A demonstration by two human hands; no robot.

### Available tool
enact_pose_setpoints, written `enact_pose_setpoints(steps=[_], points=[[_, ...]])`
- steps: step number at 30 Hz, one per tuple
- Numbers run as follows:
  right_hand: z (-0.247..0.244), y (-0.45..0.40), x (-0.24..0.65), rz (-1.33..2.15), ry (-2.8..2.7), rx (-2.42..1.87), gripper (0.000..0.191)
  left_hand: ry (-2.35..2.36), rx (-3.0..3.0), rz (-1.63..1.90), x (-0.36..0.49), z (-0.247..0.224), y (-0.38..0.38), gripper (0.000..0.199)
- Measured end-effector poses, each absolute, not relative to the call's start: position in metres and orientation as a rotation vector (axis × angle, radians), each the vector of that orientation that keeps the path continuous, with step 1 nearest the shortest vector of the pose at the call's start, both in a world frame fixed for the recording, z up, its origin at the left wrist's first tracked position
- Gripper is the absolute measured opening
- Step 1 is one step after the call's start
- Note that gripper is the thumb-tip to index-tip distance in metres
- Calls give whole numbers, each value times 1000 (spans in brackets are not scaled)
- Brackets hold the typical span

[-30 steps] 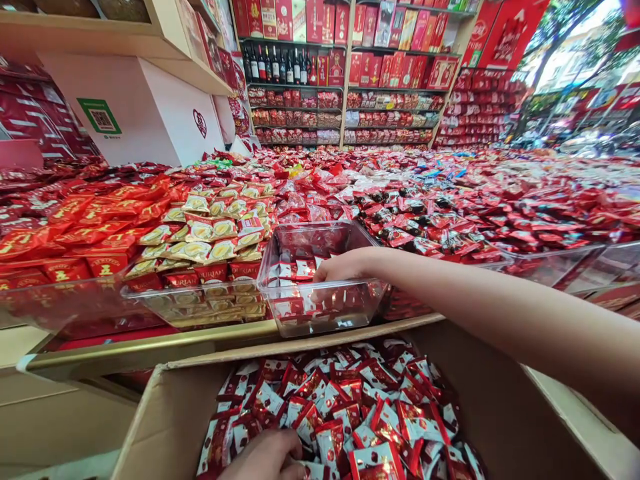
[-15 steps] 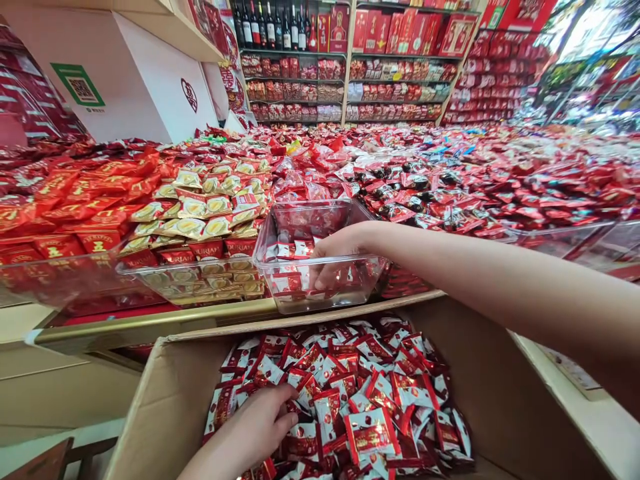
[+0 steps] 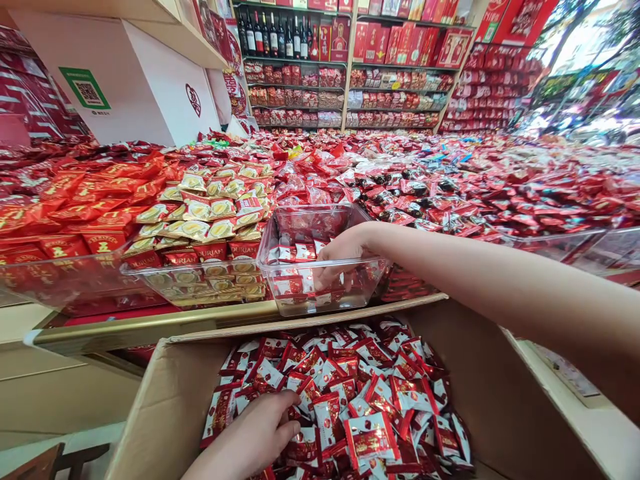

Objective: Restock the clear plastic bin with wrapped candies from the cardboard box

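Observation:
Inside a clear plastic bin [image 3: 320,212], my right hand [image 3: 345,257] reaches down with bent fingers closed at a red-and-white wrapped candy [image 3: 326,298]. The bin's front wall and its reflections partly blur the fingertips. More of the same candies [image 3: 286,285] lie in rows along the bin's left part. My left hand [image 3: 265,427] rests on a heap of matching wrapped candies [image 3: 373,437] in an open cardboard box [image 3: 155,400]. Its thumb and forefinger are apart, and the other fingers are hidden.
Gold durian packets [image 3: 200,230] and red-orange packets [image 3: 90,200] fill bins on the left. Dark-and-red wrapped sweets [image 3: 415,193] are heaped on the right. A gold-edged counter [image 3: 200,320] runs behind the box. Shelves [image 3: 300,80] with bottles and packets stand behind.
The view has tilted up slightly. My right hand has shifted a little within the bin, its fingers still low. My left hand stays nearly in place on the candies.

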State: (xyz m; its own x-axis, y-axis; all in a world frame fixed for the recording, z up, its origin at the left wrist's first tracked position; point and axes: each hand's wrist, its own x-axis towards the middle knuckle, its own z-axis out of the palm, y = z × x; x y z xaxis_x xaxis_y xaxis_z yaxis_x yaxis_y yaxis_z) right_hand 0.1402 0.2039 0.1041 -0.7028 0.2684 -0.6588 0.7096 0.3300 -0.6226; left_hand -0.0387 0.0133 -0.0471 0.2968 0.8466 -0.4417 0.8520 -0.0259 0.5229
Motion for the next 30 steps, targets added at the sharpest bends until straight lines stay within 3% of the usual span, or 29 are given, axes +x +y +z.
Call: enact_pose_setpoints(steps=[8,18,25,30], points=[[107,195,140,-1320,2237,931,40,1583,1909,-33,-38,-46,14,25],[102,192,142,-1229,2370,1077,36,2005,1872,-216,-80,-46,32,25],[102,190,143,-1118,2466,1098,33,1872,1912,-246,-57,-47,17,63],[105,193,142,-915,2615,1075,29,1788,1816,-39,-63,-42,20,23]])
